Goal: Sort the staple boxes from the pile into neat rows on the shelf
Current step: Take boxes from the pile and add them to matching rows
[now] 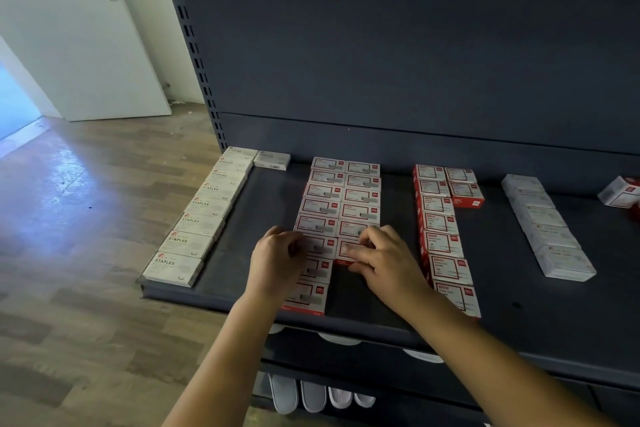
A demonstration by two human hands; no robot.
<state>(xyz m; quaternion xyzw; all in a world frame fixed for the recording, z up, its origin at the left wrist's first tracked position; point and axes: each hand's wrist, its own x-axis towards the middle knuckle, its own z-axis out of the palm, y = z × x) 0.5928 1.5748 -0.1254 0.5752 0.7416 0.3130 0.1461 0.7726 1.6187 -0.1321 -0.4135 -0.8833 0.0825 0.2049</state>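
Observation:
Staple boxes lie in rows on the dark shelf [381,302]. A row of white STAPLES boxes [204,215] runs along the left edge. In the middle is a double row of red-and-white boxes [341,198]. My right hand [384,260] pinches the front box of its right column [346,250]. My left hand [277,262] rests with curled fingers against the left column's boxes [310,295]. Further right stand another red-and-white double row [441,218] and a row of plain white boxes [543,225]. Loose boxes of the pile [621,191] show at the right edge.
The shelf's dark back panel [415,45] rises behind the rows. A lower shelf holds pale slippers [311,392]. To the left are wooden floor [86,218] and a white door [86,28]. A single white box [272,159] sits at the back left.

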